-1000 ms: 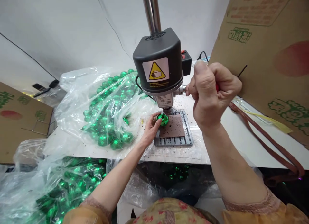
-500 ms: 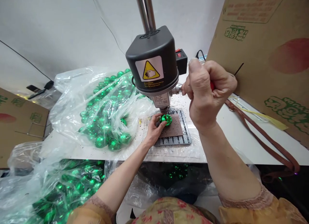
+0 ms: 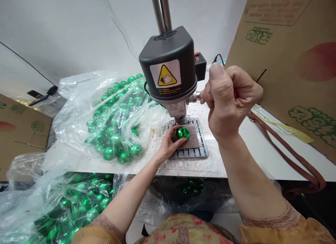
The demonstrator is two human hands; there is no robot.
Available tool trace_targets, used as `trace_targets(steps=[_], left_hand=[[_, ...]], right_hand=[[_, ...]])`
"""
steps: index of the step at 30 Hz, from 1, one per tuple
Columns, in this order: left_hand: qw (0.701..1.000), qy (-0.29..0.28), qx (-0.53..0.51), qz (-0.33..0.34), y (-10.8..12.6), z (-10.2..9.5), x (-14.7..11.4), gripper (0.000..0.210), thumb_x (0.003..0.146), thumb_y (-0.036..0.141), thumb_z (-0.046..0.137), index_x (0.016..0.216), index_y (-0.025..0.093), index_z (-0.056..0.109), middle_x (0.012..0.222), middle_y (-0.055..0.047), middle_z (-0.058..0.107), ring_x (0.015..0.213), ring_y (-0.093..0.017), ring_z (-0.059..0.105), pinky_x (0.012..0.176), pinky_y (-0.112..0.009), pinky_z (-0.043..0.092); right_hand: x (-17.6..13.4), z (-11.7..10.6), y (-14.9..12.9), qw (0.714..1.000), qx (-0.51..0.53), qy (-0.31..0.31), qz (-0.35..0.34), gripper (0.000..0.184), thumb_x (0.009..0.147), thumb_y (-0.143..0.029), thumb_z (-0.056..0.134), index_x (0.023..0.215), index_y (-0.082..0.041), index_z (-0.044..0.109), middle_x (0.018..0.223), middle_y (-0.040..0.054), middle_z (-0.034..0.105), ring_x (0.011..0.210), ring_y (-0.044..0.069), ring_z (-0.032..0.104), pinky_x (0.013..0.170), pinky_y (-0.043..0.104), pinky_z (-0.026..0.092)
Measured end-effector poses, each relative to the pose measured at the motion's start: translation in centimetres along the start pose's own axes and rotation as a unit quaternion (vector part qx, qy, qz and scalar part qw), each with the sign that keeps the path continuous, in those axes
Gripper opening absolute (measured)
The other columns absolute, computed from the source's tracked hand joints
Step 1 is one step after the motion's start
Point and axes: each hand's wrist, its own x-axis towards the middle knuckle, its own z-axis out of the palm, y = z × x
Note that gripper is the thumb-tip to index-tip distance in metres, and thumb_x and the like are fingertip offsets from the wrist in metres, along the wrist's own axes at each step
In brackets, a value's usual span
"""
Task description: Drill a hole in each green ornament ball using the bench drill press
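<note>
A shiny green faceted ball sits over a brown board near the black drill press.

The left hand curves its thumb and fingers around a faceted green ball, which sits on a pinkish-brown board atop a slotted metal base. Just above the ball is the chuck of a black-housed drill press, its front bearing a yellow warning label. The right hand, raised in a fist, grips the machine's side lever, a bit of red showing between the fingers. Dark specks litter the white table, where a clear plastic bag of similar balls lies left of the press; a cardboard box and a brown strap are to the right
</note>
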Motion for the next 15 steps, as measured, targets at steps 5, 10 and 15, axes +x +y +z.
trace_targets(steps=[5,10,15], left_hand=[[1.0,0.009,0.011,0.021,-0.4,0.1,0.1,0.056,0.081,0.055,0.079,0.124,0.023,0.062,0.126,-0.009,0.066,0.122,-0.029,0.061,0.108,-0.043,0.046],[0.999,0.01,0.011,0.034,-0.5,0.2,-0.1,0.056,0.082,0.053,0.08,0.126,0.024,0.062,0.127,-0.009,0.066,0.123,-0.029,0.061,0.107,-0.042,0.046],[0.999,0.005,-0.002,0.035,-0.3,0.2,-0.1,0.054,0.083,0.052,0.079,0.126,0.024,0.062,0.127,-0.009,0.065,0.124,-0.029,0.06,0.109,-0.042,0.044]], right_hand=[[-0.2,-0.2,0.5,0.999,0.029,-0.005,-0.027,0.05,0.091,-0.029,0.063,0.055,-0.021,0.03,0.048,-0.0067,0.027,0.042,0.006,0.034,0.045,0.03,0.026],[-1.2,-0.5,1.2,0.998,-0.015,0.014,-0.054,0.055,0.093,-0.035,0.062,0.054,-0.02,0.026,0.047,-0.0052,0.027,0.044,0.006,0.033,0.046,0.028,0.033],[-1.9,-0.4,1.5,0.995,0.041,0.026,-0.082,0.055,0.093,-0.026,0.061,0.055,-0.017,0.023,0.052,-0.0057,0.021,0.045,0.002,0.031,0.048,0.025,0.031]])
